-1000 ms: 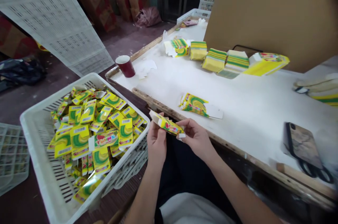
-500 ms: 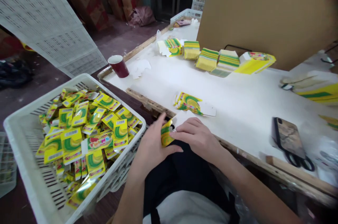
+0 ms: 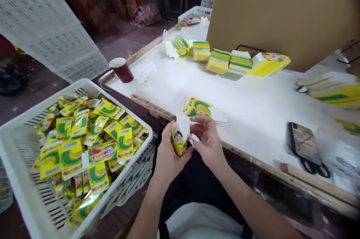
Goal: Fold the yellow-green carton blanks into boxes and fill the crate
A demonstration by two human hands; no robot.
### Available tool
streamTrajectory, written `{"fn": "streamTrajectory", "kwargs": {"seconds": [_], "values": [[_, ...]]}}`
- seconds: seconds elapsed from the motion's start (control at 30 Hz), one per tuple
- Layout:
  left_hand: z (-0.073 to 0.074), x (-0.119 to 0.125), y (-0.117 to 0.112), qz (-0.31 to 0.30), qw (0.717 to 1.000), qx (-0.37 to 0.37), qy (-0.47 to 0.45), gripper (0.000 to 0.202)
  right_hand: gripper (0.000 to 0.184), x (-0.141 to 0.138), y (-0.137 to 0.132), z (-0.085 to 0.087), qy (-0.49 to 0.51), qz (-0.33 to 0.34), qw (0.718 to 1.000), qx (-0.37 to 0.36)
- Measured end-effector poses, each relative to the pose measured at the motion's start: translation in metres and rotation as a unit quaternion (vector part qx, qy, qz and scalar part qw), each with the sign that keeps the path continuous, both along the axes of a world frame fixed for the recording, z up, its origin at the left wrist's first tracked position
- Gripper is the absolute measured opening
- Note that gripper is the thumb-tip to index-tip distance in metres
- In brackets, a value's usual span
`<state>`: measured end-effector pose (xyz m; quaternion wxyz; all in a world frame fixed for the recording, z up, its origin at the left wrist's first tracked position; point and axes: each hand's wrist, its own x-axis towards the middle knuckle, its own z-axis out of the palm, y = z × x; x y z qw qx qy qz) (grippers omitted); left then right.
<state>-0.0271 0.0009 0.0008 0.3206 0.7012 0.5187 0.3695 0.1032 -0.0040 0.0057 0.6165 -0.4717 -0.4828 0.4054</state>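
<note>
Left hand (image 3: pixel 168 155) and right hand (image 3: pixel 208 139) hold a yellow-green cardboard box (image 3: pixel 179 148), white flap (image 3: pixel 182 123) upright, beside the white desk's near edge (image 3: pixel 242 155).

Glossy printed paperboard cartons (image 3: pixel 97 176) catch the light in a slotted plastic basket (image 3: pixel 19 152); the held carton (image 3: pixel 179 148) shows matt white inside, near a smooth white surface (image 3: pixel 174 83), rough wooden edging (image 3: pixel 152 108) and matt brown cardboard sheet (image 3: pixel 281 17).
</note>
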Motion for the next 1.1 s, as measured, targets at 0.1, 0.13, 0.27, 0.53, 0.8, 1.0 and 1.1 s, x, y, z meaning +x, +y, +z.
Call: {"fn": "streamTrajectory", "kwargs": {"seconds": [0.1,0.13,0.27,0.53,0.8,1.0,1.1], "values": [[-0.004,0.003,-0.003,-0.002,1.0,0.011,0.023,0.072,0.034,-0.002,-0.002,0.005,0.011,0.095,0.995,-0.023],[-0.005,0.003,-0.003,0.003,0.999,0.018,0.032,0.069,0.033,-0.001,-0.002,0.006,-0.002,0.097,0.995,-0.027],[-0.005,0.0,-0.004,0.027,0.996,0.053,0.066,0.064,0.029,0.003,0.001,0.006,-0.018,0.106,0.992,-0.064],[-0.006,-0.001,-0.004,-0.033,0.991,0.086,0.095,0.059,0.033,0.003,0.005,0.005,0.056,0.167,0.973,-0.151],[-0.019,0.002,0.0,-0.058,0.994,0.021,0.086,0.054,0.063,0.008,-0.004,0.0,-0.175,0.215,0.961,-0.005],[-0.018,-0.007,0.007,0.019,0.99,0.071,0.118,0.056,0.054,0.016,0.004,-0.012,-0.244,0.106,0.963,0.05],[-0.011,-0.017,0.008,0.013,0.989,0.051,0.137,0.048,0.057,0.025,0.005,-0.015,-0.295,0.137,0.943,0.067]]}}
